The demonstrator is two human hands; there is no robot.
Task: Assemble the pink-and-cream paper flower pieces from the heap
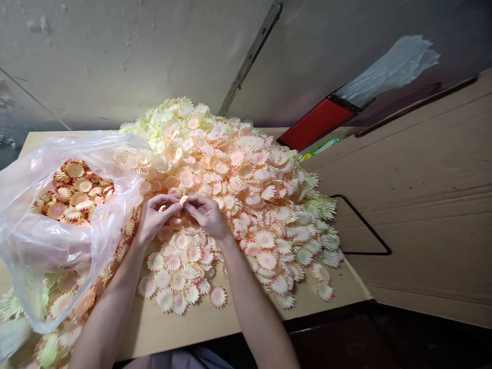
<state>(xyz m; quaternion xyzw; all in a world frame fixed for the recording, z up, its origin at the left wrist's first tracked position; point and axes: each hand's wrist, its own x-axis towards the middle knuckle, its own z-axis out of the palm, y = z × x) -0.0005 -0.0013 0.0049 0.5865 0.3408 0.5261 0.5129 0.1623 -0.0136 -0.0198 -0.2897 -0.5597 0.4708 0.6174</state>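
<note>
Between my two hands is a small pale artificial flower (184, 200), its petals curled. My left hand (160, 211) pinches it from the left, thumb and fingertips together. From the other side my right hand (205, 212) grips it the same way. Both hands hover over a large heap of artificial flower heads (238, 169), cream and pink with frilled petals, some tipped red. Left of my hands, a clear plastic bag (126, 148) lies open, with many flowers with redder edges (73, 192) inside it.
The heap spreads over a wooden table (207, 333) against a grey wall (134, 61). At the back right stands a red box (317, 125) with clear plastic (395, 64) sticking out. A large cardboard sheet (423, 205) and a black bent wire (369, 228) border the right side.
</note>
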